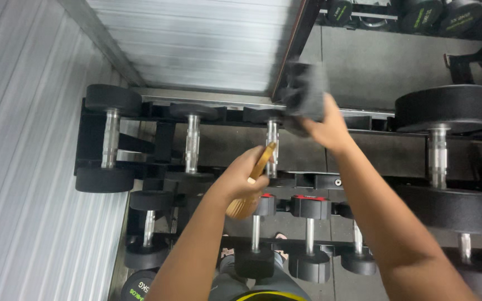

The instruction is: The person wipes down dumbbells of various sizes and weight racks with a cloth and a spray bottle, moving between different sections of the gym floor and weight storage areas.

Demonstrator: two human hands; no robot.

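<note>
Gripping a gold bottle (252,184) in the left hand (241,177), the right hand (326,127) presses a bunched dark cloth (303,92) against a dumbbell (271,142) on the rack (364,120).

Matt black cloth (306,92) wipes a dumbbell (272,146) with shiny knurled metal handle.

Dark grey cloth (305,92) upper centre. Golden-brown bottle (252,187) centre. Dumbbells (109,139) black, silver handles. Red-topped dumbbells (309,199) lower centre. Ribbed pale grey wall (23,167) left.
</note>
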